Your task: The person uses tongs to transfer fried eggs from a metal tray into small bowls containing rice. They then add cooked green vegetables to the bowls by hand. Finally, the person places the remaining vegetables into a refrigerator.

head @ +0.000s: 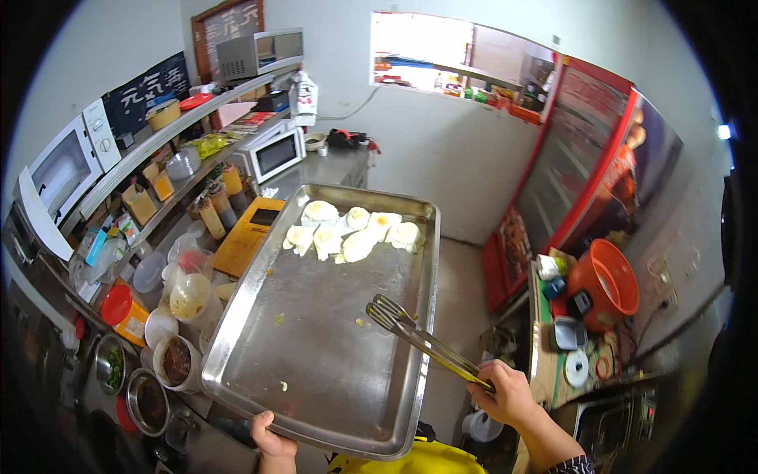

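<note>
My left hand (273,437) grips the near rim of a large rectangular stainless-steel tray (325,355), its thumb over the edge. Several cooked eggs (358,246), white with pale yellow centres, lie grouped at the tray's far end. A few yellow and white scraps dot the wet metal nearer to me. In my right hand (503,391) is a pair of metal food tongs (441,354) with slotted ends. The tong heads hang over the right part of the tray, apart from the eggs, with nothing visible between them.
Along the left, a counter carries a wooden cutting board (246,237), sauce bottles (213,216), a tub with a red lid (124,311) and metal bowls (148,403). Microwaves (275,154) sit by the shelves. A red-framed display fridge (568,160) and an orange bucket (604,284) stand right.
</note>
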A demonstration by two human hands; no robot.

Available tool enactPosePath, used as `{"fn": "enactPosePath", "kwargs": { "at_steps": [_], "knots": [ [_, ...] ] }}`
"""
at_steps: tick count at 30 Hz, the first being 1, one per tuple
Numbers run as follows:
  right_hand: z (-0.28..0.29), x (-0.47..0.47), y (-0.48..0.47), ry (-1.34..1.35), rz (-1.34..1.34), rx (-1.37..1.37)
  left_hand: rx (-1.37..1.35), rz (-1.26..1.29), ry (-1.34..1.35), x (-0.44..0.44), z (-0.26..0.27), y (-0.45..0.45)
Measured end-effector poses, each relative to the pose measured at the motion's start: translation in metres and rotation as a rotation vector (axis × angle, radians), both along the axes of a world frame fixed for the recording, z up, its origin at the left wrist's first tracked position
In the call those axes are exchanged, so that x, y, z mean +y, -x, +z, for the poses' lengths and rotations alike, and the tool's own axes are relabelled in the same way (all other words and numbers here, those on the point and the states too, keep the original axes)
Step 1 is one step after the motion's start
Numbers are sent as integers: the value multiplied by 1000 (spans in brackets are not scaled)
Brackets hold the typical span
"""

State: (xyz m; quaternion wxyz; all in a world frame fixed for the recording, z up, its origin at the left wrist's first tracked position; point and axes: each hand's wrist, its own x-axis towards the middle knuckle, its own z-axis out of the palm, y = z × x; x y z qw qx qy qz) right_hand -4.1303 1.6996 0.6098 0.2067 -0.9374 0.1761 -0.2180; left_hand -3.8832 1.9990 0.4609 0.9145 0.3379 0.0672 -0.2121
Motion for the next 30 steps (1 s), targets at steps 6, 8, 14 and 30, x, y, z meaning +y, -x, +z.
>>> {"fn": "enactPosePath", "kwargs": {
  "at_steps": [6,8,14,30],
  "knots": [
    [3,-83,-81,-314,88,-114,-48,105,103,-42,29,-12],
    [-2,-105,-106,-376,90,-185,-84,204,107,-57,32,-16],
    [-19,-167,-196,-615,61,-280,-161,396,-20,-74,12,-50],
    [-144,-204,-460,-294,322,186,-292,849,-709,19,9,-51]
  ]
}}
